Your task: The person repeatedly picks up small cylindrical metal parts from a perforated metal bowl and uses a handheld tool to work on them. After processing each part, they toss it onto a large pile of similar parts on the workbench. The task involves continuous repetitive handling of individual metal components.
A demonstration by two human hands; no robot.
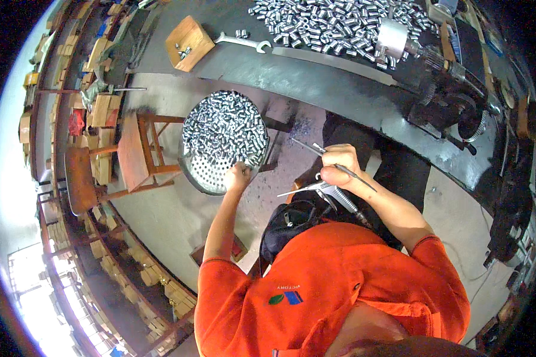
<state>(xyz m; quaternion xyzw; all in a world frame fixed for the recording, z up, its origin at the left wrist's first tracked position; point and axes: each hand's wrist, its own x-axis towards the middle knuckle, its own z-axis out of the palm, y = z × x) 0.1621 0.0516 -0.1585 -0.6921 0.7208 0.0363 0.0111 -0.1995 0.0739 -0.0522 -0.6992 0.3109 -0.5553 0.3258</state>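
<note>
A round perforated metal pan [205,172] sits in front of me, heaped with small shiny metal sleeves [223,122]. My left hand [237,177] is at the pan's near right part, fingers closed beside the sleeves; what they hold, if anything, is hidden. To its right, my right hand [340,162] is closed around a thin, dark, rod-like metal tool [305,146], whose ends stick out on both sides of the fist. Just below that hand, an air blow gun [317,188] with a thin nozzle and a coiled metal spring lies over my lap, apart from the pan.
Beyond the pan runs a dark metal workbench [250,86] bearing a large pile of sleeves [339,27], a wooden box [187,43], a wrench [242,41] and a machine [452,89] at right. A wooden chair [134,153] stands left, before shelves [101,238] with many small boxes.
</note>
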